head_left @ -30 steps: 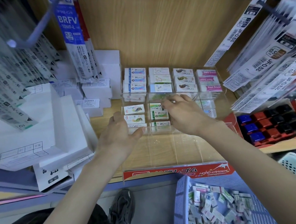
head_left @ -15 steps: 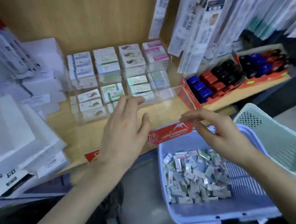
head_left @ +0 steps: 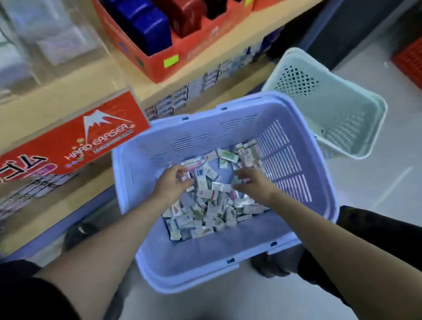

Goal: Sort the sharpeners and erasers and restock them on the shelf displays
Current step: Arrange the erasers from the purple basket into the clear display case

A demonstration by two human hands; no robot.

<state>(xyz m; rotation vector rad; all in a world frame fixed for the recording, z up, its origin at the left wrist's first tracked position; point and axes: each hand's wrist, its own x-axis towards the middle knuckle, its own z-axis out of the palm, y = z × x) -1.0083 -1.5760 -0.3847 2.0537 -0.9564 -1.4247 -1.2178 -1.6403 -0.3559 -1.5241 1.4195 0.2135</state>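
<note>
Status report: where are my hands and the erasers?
Left hand and right hand both in the purple basket, fingers among the loose erasers. Grip unclear, blurred. Nothing in the way.

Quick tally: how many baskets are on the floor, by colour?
Purple basket, holding the erasers: 1
Pale green basket: 1
Red basket, cut off at the edge: 1
Total: 3
</note>
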